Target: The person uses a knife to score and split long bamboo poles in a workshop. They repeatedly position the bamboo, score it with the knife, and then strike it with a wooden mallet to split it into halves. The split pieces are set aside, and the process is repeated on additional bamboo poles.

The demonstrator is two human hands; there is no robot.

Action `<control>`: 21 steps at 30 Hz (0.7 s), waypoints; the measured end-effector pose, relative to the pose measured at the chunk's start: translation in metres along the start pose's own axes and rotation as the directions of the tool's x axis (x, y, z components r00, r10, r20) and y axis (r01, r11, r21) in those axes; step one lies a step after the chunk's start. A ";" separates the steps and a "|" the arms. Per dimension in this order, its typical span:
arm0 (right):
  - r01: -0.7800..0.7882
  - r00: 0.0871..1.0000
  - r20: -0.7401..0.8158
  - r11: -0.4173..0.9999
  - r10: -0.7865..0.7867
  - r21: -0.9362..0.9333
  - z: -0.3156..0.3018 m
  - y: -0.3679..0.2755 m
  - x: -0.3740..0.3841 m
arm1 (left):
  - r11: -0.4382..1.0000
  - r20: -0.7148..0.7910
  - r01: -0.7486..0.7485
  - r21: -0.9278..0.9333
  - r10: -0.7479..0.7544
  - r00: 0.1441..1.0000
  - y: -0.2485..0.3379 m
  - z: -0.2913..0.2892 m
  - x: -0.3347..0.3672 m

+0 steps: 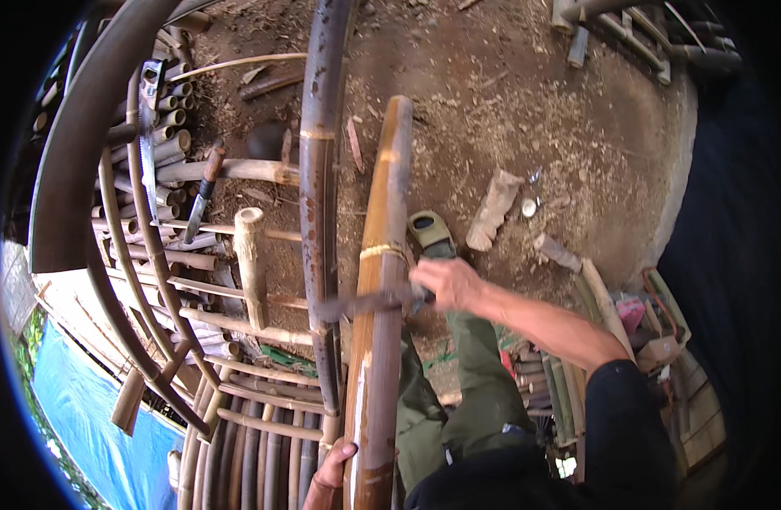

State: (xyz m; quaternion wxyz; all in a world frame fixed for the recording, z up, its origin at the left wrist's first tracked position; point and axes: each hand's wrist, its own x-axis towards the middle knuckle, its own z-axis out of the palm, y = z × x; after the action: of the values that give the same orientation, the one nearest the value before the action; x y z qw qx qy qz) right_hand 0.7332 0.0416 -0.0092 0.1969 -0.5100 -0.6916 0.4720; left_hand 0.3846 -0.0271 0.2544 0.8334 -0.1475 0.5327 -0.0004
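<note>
A thick bamboo pole (382,336) runs from the lower edge, in front of my legs, away toward the dirt floor. Part of its length shows a paler, shaved orange-tan face beside the grey-brown skin. My left hand (333,467) is wrapped round the pole's near end. In my right hand (446,283), a large knife (365,303) is gripped by its handle, which the fingers mostly hide. The motion-blurred blade points left and crosses the pole just below a pale node ring. Whether it bites into the bamboo I cannot tell.
A long dark bamboo pole (320,170) stands close on the left. Beyond it are a handsaw (147,127), a second knife (205,194), a short log (250,268) and stacked bamboo (169,153). A ragged wood block (494,210) lies on the dirt floor (577,144).
</note>
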 end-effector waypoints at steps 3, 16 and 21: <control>-0.718 0.695 0.045 0.696 0.718 -0.016 0.011 0.016 0.022 | 1.000 -0.037 0.031 0.005 -0.031 0.999 0.003 0.000 -0.002; -0.433 0.894 -0.090 0.898 0.439 0.079 0.016 0.010 0.008 | 0.921 0.039 0.151 -0.359 -0.147 0.988 -0.003 -0.001 -0.001; -0.086 0.987 -0.121 0.981 0.108 0.173 0.019 -0.001 0.010 | 0.918 0.062 0.137 -0.371 -0.122 0.991 0.002 0.007 0.000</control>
State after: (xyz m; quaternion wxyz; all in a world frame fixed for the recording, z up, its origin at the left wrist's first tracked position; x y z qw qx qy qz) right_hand 0.7141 0.0419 -0.0198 0.2602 -0.5543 -0.6098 0.5032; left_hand 0.3902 -0.0236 0.2571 0.7979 -0.3388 0.4962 0.0489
